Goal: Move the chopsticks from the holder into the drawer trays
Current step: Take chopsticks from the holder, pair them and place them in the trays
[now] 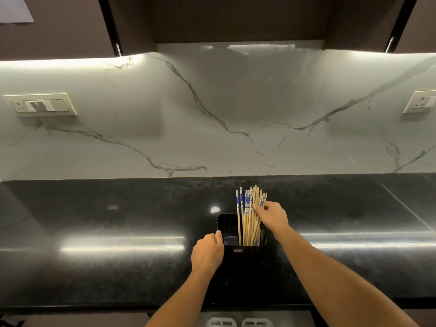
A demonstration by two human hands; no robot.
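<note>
A black rectangular holder (238, 258) stands on the dark countertop near its front edge. Several bamboo chopsticks (247, 220) with blue-and-white patterned tops stand upright in its right half. My right hand (271, 217) wraps its fingers around the upper part of the bundle on its right side. My left hand (207, 253) grips the holder's left wall, thumb on the rim. Below the counter edge, white drawer trays (239, 322) show in the open drawer, mostly cut off by the frame.
The polished black countertop (118, 232) runs left and right of the holder. A marble backsplash (212, 114) rises behind it, with a switch panel (41, 105) at left and a socket (421, 101) at right. Dark cabinets hang overhead.
</note>
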